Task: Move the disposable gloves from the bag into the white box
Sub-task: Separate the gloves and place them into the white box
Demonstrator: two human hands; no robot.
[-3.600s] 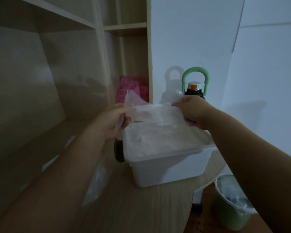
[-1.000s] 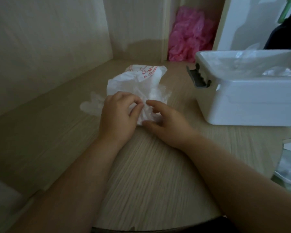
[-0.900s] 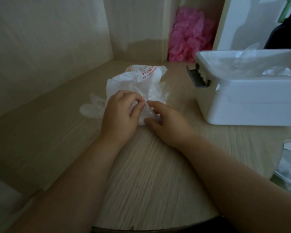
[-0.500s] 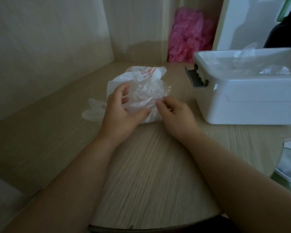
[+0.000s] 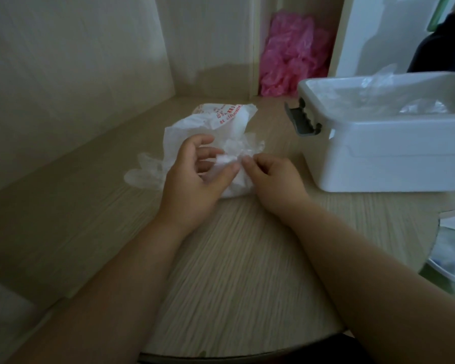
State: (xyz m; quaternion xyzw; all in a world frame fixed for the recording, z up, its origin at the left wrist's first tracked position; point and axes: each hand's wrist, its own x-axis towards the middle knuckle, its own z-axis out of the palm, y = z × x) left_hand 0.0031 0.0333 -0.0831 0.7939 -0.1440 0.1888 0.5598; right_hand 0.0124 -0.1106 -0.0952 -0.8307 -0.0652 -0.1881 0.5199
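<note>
A crumpled white plastic bag [image 5: 221, 122] with red print lies on the wooden desk [image 5: 234, 258]. Thin clear disposable gloves [image 5: 237, 151] bunch out of its near end. My left hand [image 5: 195, 177] lies over the bag's near end, fingers loosely spread, thumb against the glove bunch. My right hand [image 5: 271, 179] pinches the bunch of gloves with thumb and forefinger. One loose clear glove [image 5: 145, 172] lies flat to the left of the bag. The white box [image 5: 389, 151] stands open at the right, with clear gloves [image 5: 410, 101] inside.
The box has a grey latch [image 5: 304, 120] on its left side. A pink plastic bundle [image 5: 292, 53] sits in a shelf niche behind. A dark bottle [image 5: 441, 53] stands behind the box. A green bin [image 5: 452, 266] is below the desk's right edge.
My hands left the box and came down to the bag on the desk. In the last half second my left hand's fingers spread and my right hand pinched the glove bunch.
</note>
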